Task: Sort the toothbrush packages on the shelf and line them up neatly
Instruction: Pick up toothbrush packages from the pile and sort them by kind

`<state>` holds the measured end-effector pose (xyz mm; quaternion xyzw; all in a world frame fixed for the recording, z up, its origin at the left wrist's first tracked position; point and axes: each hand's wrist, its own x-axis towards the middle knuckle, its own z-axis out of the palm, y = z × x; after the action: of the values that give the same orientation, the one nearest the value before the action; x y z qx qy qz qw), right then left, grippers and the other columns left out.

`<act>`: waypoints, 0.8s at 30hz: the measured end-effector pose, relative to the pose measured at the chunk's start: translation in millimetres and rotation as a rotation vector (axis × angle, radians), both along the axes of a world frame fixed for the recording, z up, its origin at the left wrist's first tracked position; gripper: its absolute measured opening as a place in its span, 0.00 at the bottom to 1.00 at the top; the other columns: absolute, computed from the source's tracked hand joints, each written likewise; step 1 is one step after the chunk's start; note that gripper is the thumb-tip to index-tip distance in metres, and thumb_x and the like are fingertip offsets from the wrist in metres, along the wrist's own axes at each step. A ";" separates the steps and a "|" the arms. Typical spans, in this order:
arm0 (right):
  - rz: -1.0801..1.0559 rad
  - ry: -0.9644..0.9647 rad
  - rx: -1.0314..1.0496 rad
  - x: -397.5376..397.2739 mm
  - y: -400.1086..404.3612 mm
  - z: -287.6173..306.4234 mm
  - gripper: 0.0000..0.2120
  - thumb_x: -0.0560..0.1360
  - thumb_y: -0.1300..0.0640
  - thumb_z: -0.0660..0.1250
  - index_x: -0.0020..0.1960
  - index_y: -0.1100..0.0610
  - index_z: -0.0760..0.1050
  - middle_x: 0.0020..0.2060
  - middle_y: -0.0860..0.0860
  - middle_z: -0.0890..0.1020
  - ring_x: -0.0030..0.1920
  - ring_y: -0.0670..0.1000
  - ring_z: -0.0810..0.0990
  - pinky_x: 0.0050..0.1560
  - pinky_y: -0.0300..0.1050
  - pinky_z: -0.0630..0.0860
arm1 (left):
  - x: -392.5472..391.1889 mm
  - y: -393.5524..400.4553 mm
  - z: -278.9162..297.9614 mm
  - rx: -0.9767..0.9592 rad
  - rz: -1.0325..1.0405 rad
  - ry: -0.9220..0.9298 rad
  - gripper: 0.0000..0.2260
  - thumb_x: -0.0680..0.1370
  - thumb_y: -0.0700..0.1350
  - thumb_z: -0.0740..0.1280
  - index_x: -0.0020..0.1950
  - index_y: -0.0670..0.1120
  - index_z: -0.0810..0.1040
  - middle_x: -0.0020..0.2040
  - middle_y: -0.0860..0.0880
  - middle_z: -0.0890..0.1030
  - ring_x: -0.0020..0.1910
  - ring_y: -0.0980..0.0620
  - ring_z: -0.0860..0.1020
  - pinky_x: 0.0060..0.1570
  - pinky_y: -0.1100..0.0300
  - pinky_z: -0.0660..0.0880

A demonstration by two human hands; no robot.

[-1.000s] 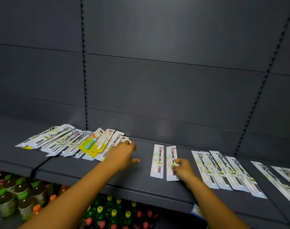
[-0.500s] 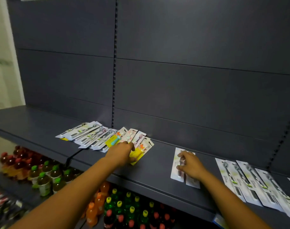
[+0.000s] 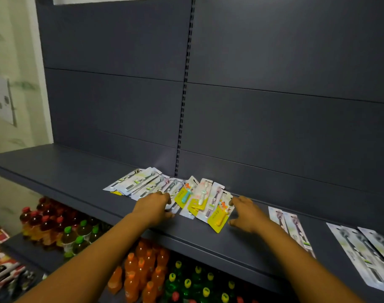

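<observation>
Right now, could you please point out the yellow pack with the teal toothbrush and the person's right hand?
yellow pack with the teal toothbrush (image 3: 183, 196), head view, on the teal handle.
right hand (image 3: 246, 213), head view, on the back of the hand.

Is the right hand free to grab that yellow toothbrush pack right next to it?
Probably yes: the right hand sits open beside the yellow toothbrush pack, which lies topmost at the pile's edge with nothing between them.
</observation>
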<state>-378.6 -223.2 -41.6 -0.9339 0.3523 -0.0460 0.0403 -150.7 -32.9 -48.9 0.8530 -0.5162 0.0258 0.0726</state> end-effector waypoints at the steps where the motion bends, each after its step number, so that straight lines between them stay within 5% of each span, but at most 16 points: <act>1: -0.006 0.000 0.004 11.1 3.9 0.4 0.29 0.71 0.48 0.72 0.68 0.52 0.66 0.66 0.53 0.70 0.68 0.56 0.68 0.65 0.49 0.70 | 13.0 4.3 0.6 -0.007 -0.005 -0.004 0.22 0.76 0.60 0.67 0.66 0.51 0.71 0.64 0.48 0.75 0.61 0.46 0.75 0.54 0.51 0.76; 24: 0.064 -0.100 0.026 211.2 -12.3 -0.4 0.23 0.73 0.51 0.71 0.65 0.52 0.69 0.62 0.52 0.72 0.65 0.55 0.70 0.60 0.49 0.72 | 195.8 -9.3 -0.8 0.004 0.131 0.036 0.22 0.76 0.58 0.67 0.67 0.51 0.71 0.65 0.49 0.74 0.60 0.47 0.75 0.53 0.54 0.74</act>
<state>-167.4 -235.4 -42.0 -0.9406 0.3204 -0.0869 0.0715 45.0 -42.2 -49.7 0.8855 -0.4579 0.0142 0.0783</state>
